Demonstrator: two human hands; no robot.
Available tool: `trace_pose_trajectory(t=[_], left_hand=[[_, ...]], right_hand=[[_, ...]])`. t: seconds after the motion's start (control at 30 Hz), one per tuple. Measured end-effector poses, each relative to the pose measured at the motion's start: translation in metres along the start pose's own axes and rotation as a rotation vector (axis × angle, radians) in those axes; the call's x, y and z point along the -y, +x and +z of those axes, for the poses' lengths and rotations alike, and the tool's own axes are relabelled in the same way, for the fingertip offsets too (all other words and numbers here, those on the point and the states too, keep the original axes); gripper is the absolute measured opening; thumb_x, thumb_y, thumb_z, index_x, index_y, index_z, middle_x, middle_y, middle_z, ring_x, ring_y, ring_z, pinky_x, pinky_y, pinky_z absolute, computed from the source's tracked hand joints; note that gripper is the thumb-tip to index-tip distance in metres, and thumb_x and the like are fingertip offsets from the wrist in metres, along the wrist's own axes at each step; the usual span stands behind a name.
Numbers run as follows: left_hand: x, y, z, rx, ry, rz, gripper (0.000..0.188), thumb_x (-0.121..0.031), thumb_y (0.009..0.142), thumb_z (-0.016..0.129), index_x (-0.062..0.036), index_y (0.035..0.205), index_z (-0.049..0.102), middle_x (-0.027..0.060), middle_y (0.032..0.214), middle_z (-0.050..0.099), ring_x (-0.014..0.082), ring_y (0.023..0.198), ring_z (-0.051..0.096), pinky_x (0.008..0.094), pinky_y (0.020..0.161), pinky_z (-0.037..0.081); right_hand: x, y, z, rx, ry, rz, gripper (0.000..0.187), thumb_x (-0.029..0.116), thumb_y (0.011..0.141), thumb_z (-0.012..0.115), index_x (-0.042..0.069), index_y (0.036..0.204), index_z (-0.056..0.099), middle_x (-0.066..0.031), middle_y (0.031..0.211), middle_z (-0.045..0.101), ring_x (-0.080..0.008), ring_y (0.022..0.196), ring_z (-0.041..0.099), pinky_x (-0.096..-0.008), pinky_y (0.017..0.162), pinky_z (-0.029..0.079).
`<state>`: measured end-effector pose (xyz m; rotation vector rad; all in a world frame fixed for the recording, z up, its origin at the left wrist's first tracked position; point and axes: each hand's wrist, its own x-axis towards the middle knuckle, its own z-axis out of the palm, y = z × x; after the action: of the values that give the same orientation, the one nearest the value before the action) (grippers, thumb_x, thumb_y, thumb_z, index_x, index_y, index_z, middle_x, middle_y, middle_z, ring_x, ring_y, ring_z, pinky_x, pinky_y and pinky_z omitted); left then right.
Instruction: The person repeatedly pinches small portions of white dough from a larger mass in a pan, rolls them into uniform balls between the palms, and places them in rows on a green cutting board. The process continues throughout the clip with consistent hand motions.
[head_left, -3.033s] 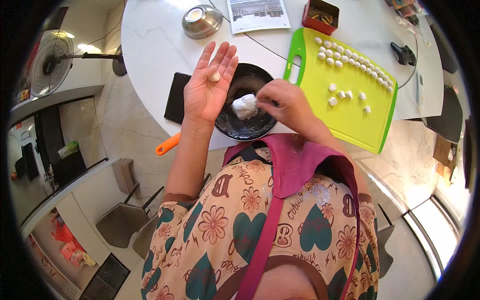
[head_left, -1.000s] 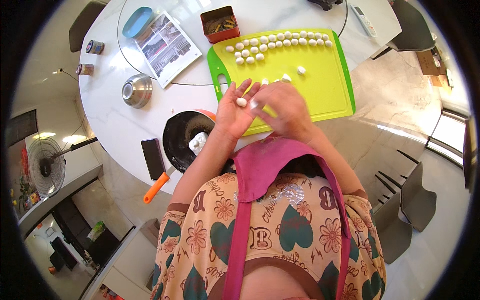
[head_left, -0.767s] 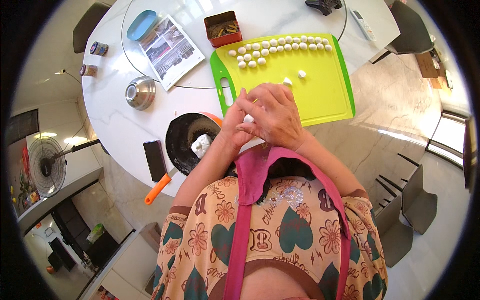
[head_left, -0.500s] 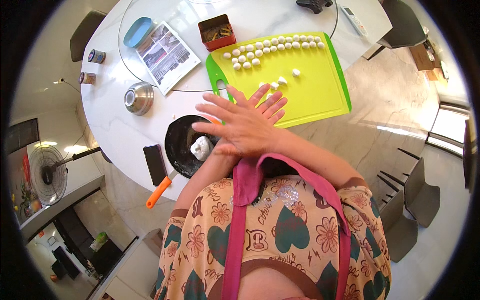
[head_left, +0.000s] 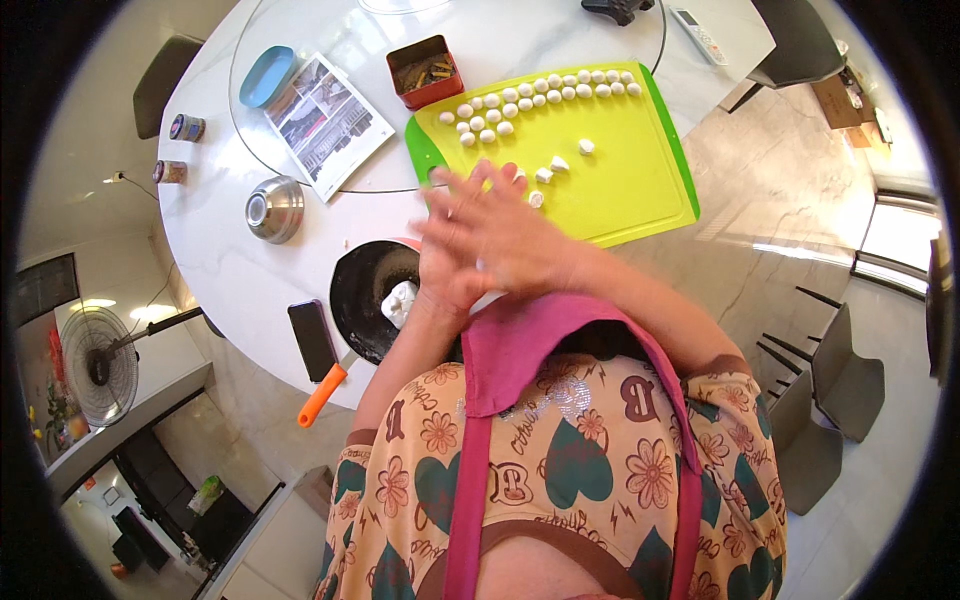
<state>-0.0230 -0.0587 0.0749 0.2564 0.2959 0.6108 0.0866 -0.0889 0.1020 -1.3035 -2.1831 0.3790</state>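
- The right hand (head_left: 505,235), blurred, lies crosswise over the left hand (head_left: 447,272), its fingers spread and uncurled.
- The left hand lies palm up beneath, well opened out; most of its palm and fingers are covered. Whether a white piece sits between the palms I cannot tell, though a pale speck shows where they meet.
- A second ago a white piece lay bare on the left palm; half a second ago the right hand reached farther toward the left wrist. Now its fingers lie over the left fingers, which suggests a circling, rounding motion in progress.
- Both hands overlap the near left corner of the lime-yellow plastic cutting board with green ends (head_left: 630,180).
- On the board's near half, just beyond the right hand, rough white dough-like chunks (head_left: 559,163) lie scattered, not yet rounded.
- Along the board's far edge run rows of smooth white balls (head_left: 525,104); by the look of it, the finished ones.
- Left of the board, beside the left forearm, a black round pan with an orange handle (head_left: 365,295) holds a larger white lump (head_left: 398,303).
- Touching or just beside the board's far left corner stands a square red tin (head_left: 425,75).
- Farther left of the board are a shiny steel bowl (head_left: 274,210) and a printed paper sheet (head_left: 330,125).
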Motion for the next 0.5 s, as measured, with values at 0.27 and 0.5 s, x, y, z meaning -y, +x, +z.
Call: trace_pose_trajectory(t=[0.27, 0.5], left_hand=[[-0.019, -0.002, 0.032, -0.105, 0.005, -0.018, 0.076, -0.062, 0.095, 0.035, -0.0146, 0.152, 0.018, 0.0144, 0.157, 0.02, 0.0326, 0.144, 0.022, 0.0495, 0.117, 0.019], [-0.011, -0.001, 0.023, -0.063, -0.083, -0.005, 0.056, -0.044, 0.102, 0.029, -0.0154, 0.15, 0.024, 0.0142, 0.156, 0.024, 0.0286, 0.143, 0.026, 0.0478, 0.118, 0.021]], right_hand=[[-0.019, 0.004, -0.002, -0.038, -0.076, 0.164, 0.07, 0.06, 0.086, 0.046, 0.018, 0.142, 0.043, -0.013, 0.15, 0.033, -0.0362, 0.142, 0.023, -0.0603, 0.113, 0.011], [-0.02, 0.022, 0.002, -0.029, -0.266, 0.197, 0.065, 0.052, 0.087, 0.047, 0.023, 0.145, 0.04, -0.0135, 0.15, 0.035, -0.036, 0.143, 0.022, -0.0611, 0.114, 0.008]])
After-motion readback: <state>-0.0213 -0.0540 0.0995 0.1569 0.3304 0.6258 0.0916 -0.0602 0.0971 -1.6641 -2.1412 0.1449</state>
